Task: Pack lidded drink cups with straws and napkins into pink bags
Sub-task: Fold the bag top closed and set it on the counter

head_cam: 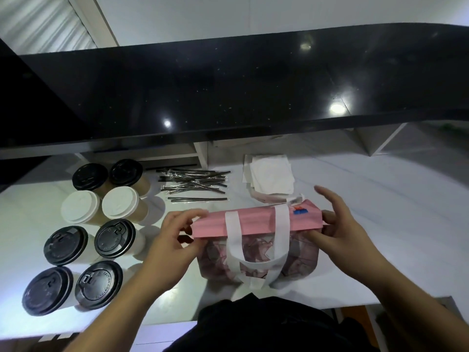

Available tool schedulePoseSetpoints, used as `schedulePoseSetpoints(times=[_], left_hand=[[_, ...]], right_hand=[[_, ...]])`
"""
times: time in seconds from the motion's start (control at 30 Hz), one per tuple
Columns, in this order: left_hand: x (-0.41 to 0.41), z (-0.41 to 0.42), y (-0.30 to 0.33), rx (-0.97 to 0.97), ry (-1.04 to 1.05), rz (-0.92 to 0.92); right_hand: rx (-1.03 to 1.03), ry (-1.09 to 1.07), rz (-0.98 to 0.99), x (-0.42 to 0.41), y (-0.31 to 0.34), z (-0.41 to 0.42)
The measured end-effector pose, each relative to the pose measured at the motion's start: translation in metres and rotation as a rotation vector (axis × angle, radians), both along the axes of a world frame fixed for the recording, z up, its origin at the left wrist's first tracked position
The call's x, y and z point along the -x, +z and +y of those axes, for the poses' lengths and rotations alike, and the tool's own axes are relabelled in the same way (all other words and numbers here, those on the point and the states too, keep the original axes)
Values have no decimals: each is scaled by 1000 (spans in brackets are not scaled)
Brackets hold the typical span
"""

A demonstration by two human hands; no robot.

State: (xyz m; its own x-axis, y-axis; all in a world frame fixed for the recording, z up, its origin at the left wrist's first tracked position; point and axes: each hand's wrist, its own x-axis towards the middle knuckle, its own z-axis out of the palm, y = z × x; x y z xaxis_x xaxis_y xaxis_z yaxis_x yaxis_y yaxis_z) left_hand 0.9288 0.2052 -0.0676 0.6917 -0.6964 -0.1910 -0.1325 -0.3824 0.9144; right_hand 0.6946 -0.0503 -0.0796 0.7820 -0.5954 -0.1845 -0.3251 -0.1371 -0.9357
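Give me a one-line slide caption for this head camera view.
Both hands, left and right, pinch the ends of a pink bag beside eight lidded cups, straws and napkins.

cups [96,224] left of bag [256,240]; straws [194,182], napkins [270,177] behind.

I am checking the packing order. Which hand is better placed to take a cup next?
Left. The left hand holds the pink bag on the side nearest the cups.
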Motion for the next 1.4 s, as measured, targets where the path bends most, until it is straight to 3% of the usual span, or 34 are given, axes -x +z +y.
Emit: schedulePoseSetpoints(times=[0.13,0.37,0.47,0.7,0.97,1.27,1.4], left_hand=[[-4,-3,5,-37,-94,-305],[-5,-8,3,12,-287,-576],[-6,-6,-1,-6,-277,-594],[-8,-7,4,-16,-298,-620],[-14,-16,1,-49,-305,-645],[-18,-31,17,-106,-540,-748],[-13,-47,23,-168,-527,-752]], right_hand=[[353,12,-7,-6,3,0],[771,52,61,-4,-5,6],[746,106,50,3,-7,6],[826,0,59,-2,-10,5],[977,207,6,-13,2,-9],[1124,404,59,-32,28,0],[1117,468,29,-51,32,6]])
